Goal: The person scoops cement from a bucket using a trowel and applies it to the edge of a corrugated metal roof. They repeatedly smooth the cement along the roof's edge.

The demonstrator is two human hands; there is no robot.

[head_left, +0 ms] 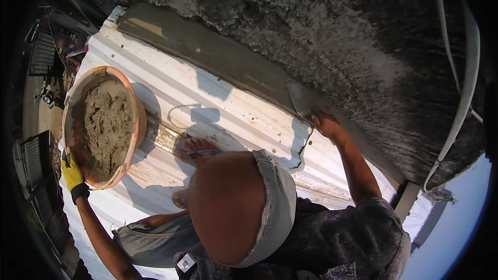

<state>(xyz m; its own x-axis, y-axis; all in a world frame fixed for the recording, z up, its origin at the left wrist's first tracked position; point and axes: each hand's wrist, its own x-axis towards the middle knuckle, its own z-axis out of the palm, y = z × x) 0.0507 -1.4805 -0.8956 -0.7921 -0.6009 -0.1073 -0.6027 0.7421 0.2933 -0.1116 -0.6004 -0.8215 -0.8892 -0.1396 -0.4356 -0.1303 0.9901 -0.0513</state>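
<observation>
At left, a round orange tub [106, 114] of wet grey mortar stands on white corrugated sheeting [207, 103]. My left hand [71, 172], in a yellow and black glove, grips the tub's near-left rim. At right of centre, my bare right hand [324, 122] is closed on a metal trowel [301, 98], its blade against a smooth band of grey mortar [202, 46] running along the foot of a dark, rough wall [321, 21]. The trowel's handle is mostly covered by my fingers.
My sandalled feet [199, 148] and bent knee [223, 202] occupy the lower middle. Pale pipes [464, 93] hang along the wall at right. Beyond the sheeting's left edge is a drop to cluttered ground and railings [41, 62]. Sky shows at lower right.
</observation>
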